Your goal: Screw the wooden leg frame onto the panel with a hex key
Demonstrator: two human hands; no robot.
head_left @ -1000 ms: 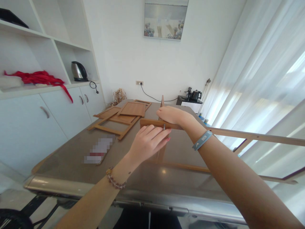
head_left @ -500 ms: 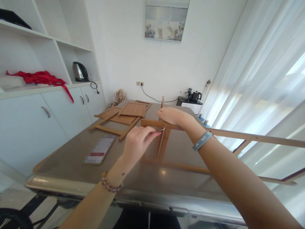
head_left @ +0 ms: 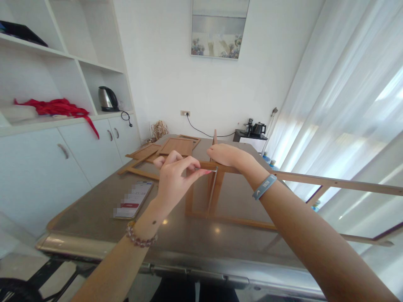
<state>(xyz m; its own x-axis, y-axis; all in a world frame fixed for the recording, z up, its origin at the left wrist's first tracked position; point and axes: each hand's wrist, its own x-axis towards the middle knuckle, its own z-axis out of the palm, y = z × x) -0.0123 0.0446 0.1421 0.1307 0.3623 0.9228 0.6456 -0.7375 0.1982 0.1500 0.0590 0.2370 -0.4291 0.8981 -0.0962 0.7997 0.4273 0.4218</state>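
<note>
My left hand (head_left: 176, 178) pinches a thin metal hex key (head_left: 206, 170) between thumb and fingertips. The key's far end meets the upper rail of a wooden frame (head_left: 277, 175), close to where a crossbar joins it. My right hand (head_left: 225, 154) is closed over that rail just beyond the joint, and its fingertips are mostly hidden. The frame stands on the table and reaches far to the right, passing behind my right forearm. An upright wooden piece (head_left: 215, 136) rises behind my right hand.
Flat wooden panels (head_left: 176, 147) and frames lie at the table's far left. A phone (head_left: 134, 201) rests left of my left hand on the brown table (head_left: 94, 218). Beyond the table, a low black cabinet (head_left: 250, 138) carries a kettle (head_left: 259, 128). Curtains (head_left: 340, 105) hang at right.
My left hand has swung slightly up and left, turning the outer end of the hex key away from me. My right hand keeps its hold on the frame. The view has tilted slightly.
</note>
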